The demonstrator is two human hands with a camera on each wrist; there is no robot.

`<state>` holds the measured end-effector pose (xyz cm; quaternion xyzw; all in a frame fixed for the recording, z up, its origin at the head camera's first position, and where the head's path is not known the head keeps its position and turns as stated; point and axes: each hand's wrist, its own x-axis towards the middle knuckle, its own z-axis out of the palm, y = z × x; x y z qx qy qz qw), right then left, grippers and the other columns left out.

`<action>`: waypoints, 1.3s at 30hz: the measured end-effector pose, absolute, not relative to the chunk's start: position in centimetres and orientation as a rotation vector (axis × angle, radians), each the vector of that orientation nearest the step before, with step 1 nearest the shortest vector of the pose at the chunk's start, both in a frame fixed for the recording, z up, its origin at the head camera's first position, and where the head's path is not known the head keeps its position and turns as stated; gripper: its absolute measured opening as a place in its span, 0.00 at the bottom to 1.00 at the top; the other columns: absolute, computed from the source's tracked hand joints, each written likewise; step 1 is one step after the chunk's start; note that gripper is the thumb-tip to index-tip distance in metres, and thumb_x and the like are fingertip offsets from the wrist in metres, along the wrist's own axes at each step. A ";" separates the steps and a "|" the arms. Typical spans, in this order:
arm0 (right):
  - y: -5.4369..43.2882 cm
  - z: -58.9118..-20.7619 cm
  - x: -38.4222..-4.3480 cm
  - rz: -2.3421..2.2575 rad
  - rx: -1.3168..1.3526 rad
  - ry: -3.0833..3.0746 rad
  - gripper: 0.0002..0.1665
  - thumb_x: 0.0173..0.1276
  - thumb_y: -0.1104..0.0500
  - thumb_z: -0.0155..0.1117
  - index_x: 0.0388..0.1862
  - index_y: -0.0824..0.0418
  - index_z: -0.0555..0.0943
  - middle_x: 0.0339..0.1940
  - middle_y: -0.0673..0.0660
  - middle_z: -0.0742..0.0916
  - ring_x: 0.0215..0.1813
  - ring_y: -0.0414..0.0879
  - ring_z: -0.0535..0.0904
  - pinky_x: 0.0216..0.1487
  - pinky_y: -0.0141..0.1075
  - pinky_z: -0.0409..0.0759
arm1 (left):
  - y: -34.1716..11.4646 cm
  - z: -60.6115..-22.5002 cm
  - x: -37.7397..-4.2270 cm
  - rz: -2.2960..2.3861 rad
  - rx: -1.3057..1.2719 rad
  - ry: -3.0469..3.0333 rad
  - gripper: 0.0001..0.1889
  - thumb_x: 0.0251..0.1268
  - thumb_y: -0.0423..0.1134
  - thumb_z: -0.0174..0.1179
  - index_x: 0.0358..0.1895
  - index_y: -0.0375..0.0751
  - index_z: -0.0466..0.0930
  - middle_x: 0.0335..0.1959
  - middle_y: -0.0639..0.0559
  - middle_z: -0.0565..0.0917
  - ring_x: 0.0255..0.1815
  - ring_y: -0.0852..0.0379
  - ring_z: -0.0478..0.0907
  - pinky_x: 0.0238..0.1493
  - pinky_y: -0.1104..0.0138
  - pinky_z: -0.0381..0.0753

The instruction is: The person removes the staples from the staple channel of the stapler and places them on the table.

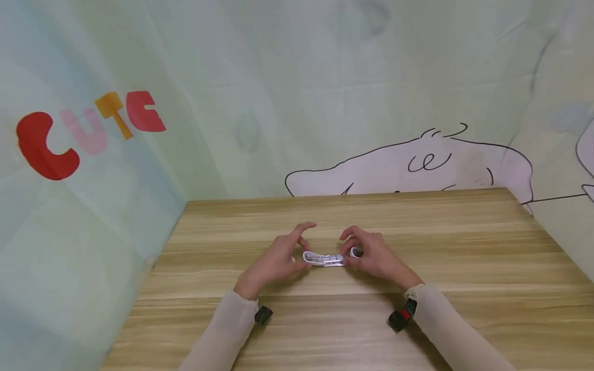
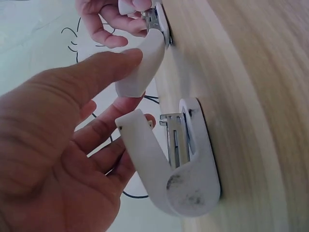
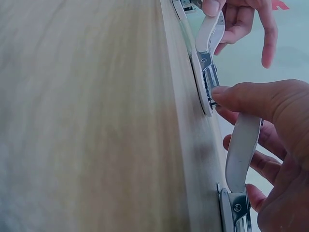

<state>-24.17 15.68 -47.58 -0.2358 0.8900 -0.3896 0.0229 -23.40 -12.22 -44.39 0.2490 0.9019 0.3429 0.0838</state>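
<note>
A white stapler with a metal magazine (image 1: 330, 259) lies on the table between the two hands, its top arm swung open. My left hand (image 1: 277, 259) pinches the white top arm (image 2: 143, 67) of this stapler between thumb and fingers. At its other end, my right hand (image 1: 378, 257) pinches the tip of the metal magazine, thumb nearest the camera in the right wrist view. A second white stapler (image 2: 194, 186), opened in a V and smudged dark at the hinge, stands beside the left palm. Beneath the right palm is a third open stapler (image 3: 243, 154), mostly covered in the head view.
The wooden table (image 1: 325, 330) reaches back to a pale cloth backdrop (image 1: 241, 77) with a cartoon drawing and red, pink and orange letters. Black devices (image 1: 400, 319) are strapped on both wrists. All three staplers stand in a row close together.
</note>
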 end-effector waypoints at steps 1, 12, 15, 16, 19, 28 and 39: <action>15.7 -47.6 -24.2 -1.207 -0.727 2.751 0.26 0.63 0.64 0.81 0.57 0.55 0.81 0.41 0.44 0.95 0.50 0.43 0.87 0.59 0.44 0.74 | -12.2 -44.4 -23.4 1.033 0.745 2.688 0.48 0.63 0.32 0.76 0.83 0.56 0.59 0.50 0.54 0.87 0.30 0.58 0.72 0.42 0.64 0.77; 15.5 -47.4 -23.6 -0.988 -0.970 2.863 0.16 0.63 0.56 0.83 0.48 0.43 0.90 0.49 0.42 0.94 0.56 0.46 0.85 0.61 0.50 0.71 | -12.0 -44.1 -23.3 1.057 0.770 2.677 0.47 0.64 0.29 0.75 0.83 0.57 0.61 0.50 0.51 0.89 0.33 0.55 0.76 0.41 0.66 0.77; 15.2 -47.4 -23.6 -0.890 -1.040 2.895 0.13 0.63 0.54 0.83 0.44 0.41 0.90 0.50 0.42 0.93 0.58 0.47 0.84 0.62 0.54 0.68 | -12.0 -44.1 -23.2 1.055 0.759 2.680 0.47 0.64 0.29 0.75 0.82 0.56 0.61 0.50 0.50 0.88 0.32 0.55 0.75 0.40 0.66 0.77; 15.1 -47.3 -23.6 -0.870 -1.046 2.901 0.13 0.63 0.55 0.83 0.44 0.41 0.90 0.50 0.42 0.93 0.59 0.48 0.84 0.62 0.56 0.67 | -12.0 -44.0 -23.2 1.055 0.752 2.680 0.47 0.64 0.29 0.75 0.82 0.56 0.61 0.50 0.50 0.88 0.32 0.55 0.75 0.39 0.66 0.77; 14.9 -47.0 -23.5 -0.792 -1.062 2.924 0.12 0.63 0.55 0.82 0.43 0.43 0.90 0.49 0.44 0.93 0.58 0.48 0.84 0.63 0.59 0.70 | -11.9 -43.9 -23.2 1.043 0.739 2.689 0.47 0.64 0.29 0.75 0.83 0.56 0.61 0.51 0.51 0.88 0.30 0.57 0.73 0.39 0.66 0.76; 14.7 -46.6 -23.6 -0.719 -1.083 2.950 0.09 0.65 0.56 0.80 0.43 0.46 0.91 0.46 0.44 0.94 0.56 0.47 0.85 0.64 0.58 0.74 | -12.1 -44.0 -23.4 1.033 0.750 2.693 0.47 0.63 0.29 0.75 0.83 0.52 0.61 0.50 0.50 0.89 0.29 0.58 0.73 0.40 0.66 0.76; 15.0 -47.1 -23.6 -0.936 -1.143 3.014 0.08 0.64 0.61 0.80 0.41 0.51 0.92 0.42 0.44 0.95 0.52 0.47 0.86 0.58 0.52 0.73 | -12.1 -44.1 -23.4 1.031 0.745 2.694 0.47 0.63 0.29 0.75 0.83 0.53 0.61 0.51 0.51 0.89 0.30 0.59 0.72 0.39 0.67 0.76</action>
